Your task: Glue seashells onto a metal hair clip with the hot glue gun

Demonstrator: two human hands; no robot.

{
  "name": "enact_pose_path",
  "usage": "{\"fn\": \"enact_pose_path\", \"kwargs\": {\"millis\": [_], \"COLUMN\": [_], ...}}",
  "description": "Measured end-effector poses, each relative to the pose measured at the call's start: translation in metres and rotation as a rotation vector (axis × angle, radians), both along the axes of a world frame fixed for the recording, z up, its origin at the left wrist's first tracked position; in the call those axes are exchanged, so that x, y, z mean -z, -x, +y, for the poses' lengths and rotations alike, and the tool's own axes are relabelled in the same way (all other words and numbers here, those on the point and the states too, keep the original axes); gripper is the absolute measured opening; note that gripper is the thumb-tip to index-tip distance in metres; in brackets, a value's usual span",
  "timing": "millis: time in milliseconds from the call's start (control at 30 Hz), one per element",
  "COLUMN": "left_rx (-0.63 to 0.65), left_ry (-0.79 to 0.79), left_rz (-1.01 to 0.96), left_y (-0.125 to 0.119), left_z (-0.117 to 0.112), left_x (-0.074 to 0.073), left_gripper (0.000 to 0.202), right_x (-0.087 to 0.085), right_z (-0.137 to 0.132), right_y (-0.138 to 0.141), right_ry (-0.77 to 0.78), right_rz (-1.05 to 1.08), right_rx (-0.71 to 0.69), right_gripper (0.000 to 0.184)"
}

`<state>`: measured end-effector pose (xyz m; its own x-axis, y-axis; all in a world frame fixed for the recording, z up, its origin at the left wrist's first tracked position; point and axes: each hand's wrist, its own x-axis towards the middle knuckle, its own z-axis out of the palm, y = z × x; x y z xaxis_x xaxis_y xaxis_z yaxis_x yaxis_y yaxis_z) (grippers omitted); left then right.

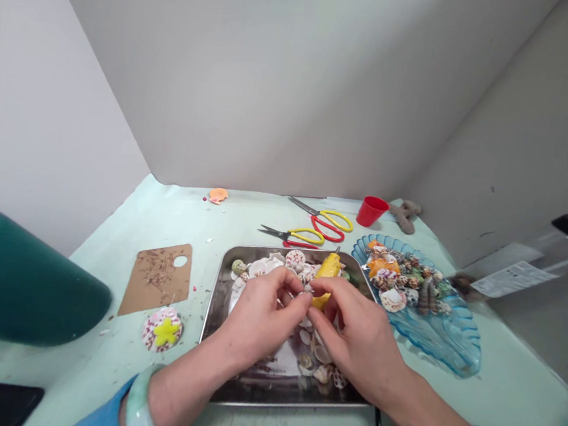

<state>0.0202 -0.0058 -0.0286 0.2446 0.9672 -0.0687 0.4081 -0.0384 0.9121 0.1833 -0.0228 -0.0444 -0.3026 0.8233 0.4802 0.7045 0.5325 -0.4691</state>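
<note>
Both my hands meet over a steel tray of mixed seashells. My left hand is closed in a pinch, fingertips against those of my right hand, which is also pinched. Between the fingertips sits something small that I cannot make out. Just behind my fingers lies a yellow shell, touching or very near them. White and speckled shells fill the tray's far end, and several more lie under my right wrist.
A blue glass shell-shaped dish of shells stands right of the tray. Behind are yellow-handled scissors, red-handled scissors and a red cup. Left are a brown card, a shell with a yellow star and a teal object.
</note>
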Motion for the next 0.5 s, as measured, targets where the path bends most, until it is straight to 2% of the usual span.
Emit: {"fn": "enact_pose_path", "kwargs": {"millis": [167, 500], "left_rx": [0.007, 0.043], "left_ry": [0.018, -0.002], "left_rz": [-0.069, -0.001], "left_y": [0.0000, 0.0021], "left_z": [0.0007, -0.0022], "left_x": [0.0023, 0.0038], "left_gripper": [0.014, 0.015], "right_x": [0.0013, -0.0028], "right_z": [0.0002, 0.0006], "right_y": [-0.0006, -0.0004], "right_ry": [0.042, 0.048], "right_rz": [0.018, 0.018], "right_rx": [0.020, -0.070], "right_gripper": [0.014, 0.022]}}
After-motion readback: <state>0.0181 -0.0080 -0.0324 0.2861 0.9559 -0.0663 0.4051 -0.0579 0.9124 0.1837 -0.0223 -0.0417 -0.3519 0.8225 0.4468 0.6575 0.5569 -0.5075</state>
